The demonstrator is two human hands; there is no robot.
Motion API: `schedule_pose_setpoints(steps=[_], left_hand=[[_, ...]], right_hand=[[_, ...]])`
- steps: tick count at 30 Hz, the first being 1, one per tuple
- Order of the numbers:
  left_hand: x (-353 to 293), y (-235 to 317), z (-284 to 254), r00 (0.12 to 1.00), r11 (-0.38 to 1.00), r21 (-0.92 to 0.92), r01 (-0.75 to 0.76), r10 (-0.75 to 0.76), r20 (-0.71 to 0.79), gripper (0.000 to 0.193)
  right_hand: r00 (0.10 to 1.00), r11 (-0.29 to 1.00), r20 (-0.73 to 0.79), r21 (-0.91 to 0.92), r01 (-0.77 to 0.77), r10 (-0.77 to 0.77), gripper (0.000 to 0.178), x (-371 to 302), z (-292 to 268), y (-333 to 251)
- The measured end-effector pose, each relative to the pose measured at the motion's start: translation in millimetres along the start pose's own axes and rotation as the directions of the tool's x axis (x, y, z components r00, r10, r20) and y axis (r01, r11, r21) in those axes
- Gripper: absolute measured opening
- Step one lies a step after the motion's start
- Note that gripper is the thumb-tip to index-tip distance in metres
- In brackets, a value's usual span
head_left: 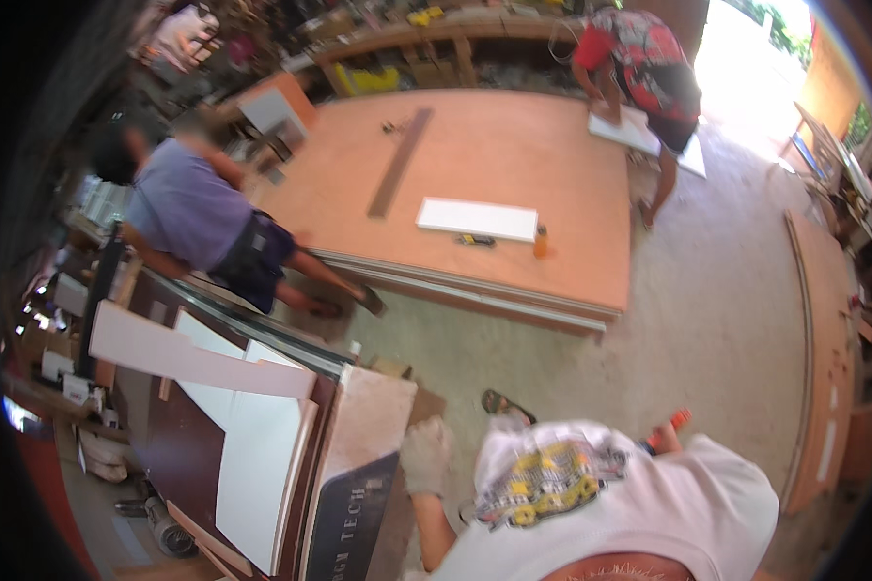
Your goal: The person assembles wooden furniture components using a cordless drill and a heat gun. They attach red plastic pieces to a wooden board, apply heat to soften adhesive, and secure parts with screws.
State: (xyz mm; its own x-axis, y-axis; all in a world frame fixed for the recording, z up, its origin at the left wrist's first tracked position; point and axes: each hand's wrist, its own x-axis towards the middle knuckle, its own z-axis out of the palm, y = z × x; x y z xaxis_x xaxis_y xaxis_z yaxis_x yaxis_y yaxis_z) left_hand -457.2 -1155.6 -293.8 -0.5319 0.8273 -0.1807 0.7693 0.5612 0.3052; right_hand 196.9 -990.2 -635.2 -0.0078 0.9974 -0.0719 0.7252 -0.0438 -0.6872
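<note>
My left hand [425, 458], in a pale work glove, is beside the edge of a leaning board [366, 416] with a dark printed face. Its fingers look curled; what they hold, if anything, is hidden. My right hand [666, 436] shows only in part past my white shirt. It is closed around a small red-orange and dark object [681, 419] whose kind I cannot make out. Left of the printed board lean white panels [252, 474] and brown panels [170, 436], with a long pale strip [194, 363] lying across them.
A stack of large orange-brown sheets [513, 145] bears a white board [477, 218], a brown strip [400, 165] and an orange bottle [541, 242]. One person [199, 208] stands left of it; another [644, 73] bends over its far right corner. Long panels [819, 358] lean at right.
</note>
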Motion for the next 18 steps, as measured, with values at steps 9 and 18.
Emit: schedule_pose_setpoints(steps=[9, 18], left_hand=[[200, -48, -121, 0.959, 0.972, 0.117, -0.205, 0.223, -0.173, 0.033], [315, -121, -138, 0.935, 0.988, 0.082, -0.127, 0.147, -0.322, 0.038]], right_hand=[[0.588, 0.955, 0.790, -0.282, 0.097, 0.173, 0.035, 77, 148, -304], [0.508, 0.908, 0.844, -0.336, 0.250, 0.172, 0.040, 193, 307, -466]])
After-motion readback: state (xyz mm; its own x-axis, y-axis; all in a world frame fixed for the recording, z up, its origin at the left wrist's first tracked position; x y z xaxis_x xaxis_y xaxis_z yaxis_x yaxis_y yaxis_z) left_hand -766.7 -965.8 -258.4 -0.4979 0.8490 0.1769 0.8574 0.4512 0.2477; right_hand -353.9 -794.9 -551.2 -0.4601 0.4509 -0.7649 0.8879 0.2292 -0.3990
